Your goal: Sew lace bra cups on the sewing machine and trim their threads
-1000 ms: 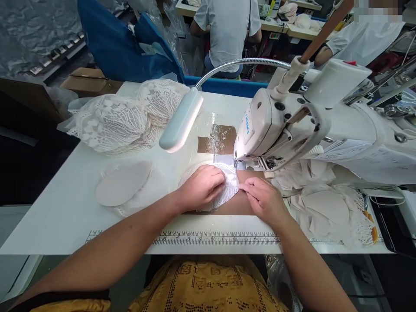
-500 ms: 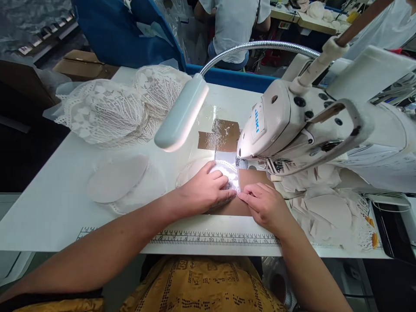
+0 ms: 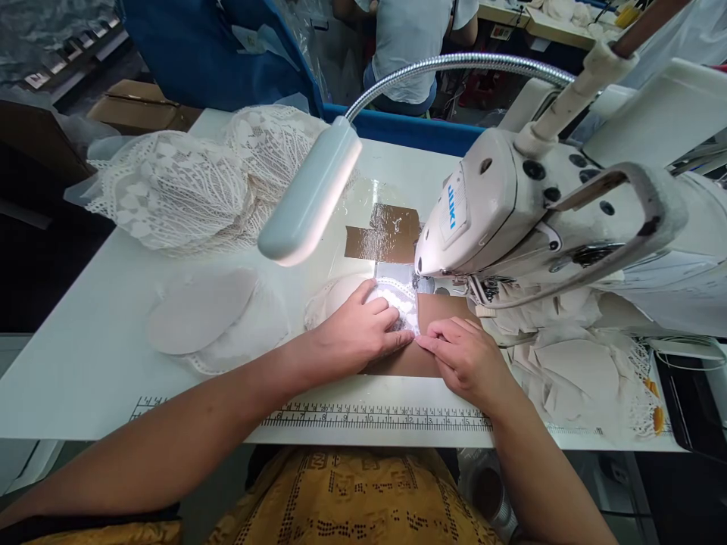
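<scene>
A white lace piece (image 3: 400, 299), brightly lit, lies under the needle end of the white sewing machine (image 3: 500, 204). My left hand (image 3: 366, 325) rests over its left part, index finger pressing near the scalloped edge, other fingers curled, thumb stretched toward the front corner. Part of the lace is hidden under that palm. At the same corner, my right hand (image 3: 463, 352) pinches the edge between thumb and index finger, its other fingers folded. The two hands' tips almost meet there. Brown tape (image 3: 446, 310) covers the table surface beneath the right fingers.
A lamp (image 3: 310, 193) on a bendy metal neck hangs over the work. Piled lace (image 3: 176, 182) lies back left, pale oval pieces (image 3: 201, 310) at left, and more fabric pieces (image 3: 573, 371) at right. A ruler strip (image 3: 369, 416) runs along the front edge. A person (image 3: 412, 49) sits beyond.
The view has shifted slightly, so the lamp and machine appear a little displaced. Both hands and the lace piece stay almost in the same place.
</scene>
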A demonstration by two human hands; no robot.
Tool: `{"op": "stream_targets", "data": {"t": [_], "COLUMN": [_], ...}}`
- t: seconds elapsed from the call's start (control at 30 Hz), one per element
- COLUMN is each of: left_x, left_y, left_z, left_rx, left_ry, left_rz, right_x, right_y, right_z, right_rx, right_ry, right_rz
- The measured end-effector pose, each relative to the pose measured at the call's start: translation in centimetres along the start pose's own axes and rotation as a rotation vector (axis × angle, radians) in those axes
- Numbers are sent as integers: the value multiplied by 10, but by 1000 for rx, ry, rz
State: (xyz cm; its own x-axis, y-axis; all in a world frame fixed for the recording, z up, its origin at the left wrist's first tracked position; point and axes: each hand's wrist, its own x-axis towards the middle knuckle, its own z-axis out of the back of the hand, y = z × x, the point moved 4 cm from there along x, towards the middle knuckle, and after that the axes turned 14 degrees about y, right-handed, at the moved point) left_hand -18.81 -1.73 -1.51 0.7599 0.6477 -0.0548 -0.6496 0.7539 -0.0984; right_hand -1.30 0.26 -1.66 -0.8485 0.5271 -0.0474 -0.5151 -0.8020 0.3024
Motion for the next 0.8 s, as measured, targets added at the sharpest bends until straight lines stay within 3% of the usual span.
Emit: {"op": "stream_targets", "data": {"t": [0.2, 0.47, 0.8], "left_x": [0, 2, 4], "left_y": [-1, -2, -2], "left_z": [0, -1, -6], "left_rx": [-32, -139, -52], "left_ry": [-23, -62, -59], "left_rz": [5, -58, 35], "right_x": [-1, 3, 3], "right_y": [-5, 1, 3], "right_z": [3, -6, -3], "right_rx": [172, -50, -66], "right_ry": [-49, 1, -44], "right_rz": [-40, -22, -17]}}
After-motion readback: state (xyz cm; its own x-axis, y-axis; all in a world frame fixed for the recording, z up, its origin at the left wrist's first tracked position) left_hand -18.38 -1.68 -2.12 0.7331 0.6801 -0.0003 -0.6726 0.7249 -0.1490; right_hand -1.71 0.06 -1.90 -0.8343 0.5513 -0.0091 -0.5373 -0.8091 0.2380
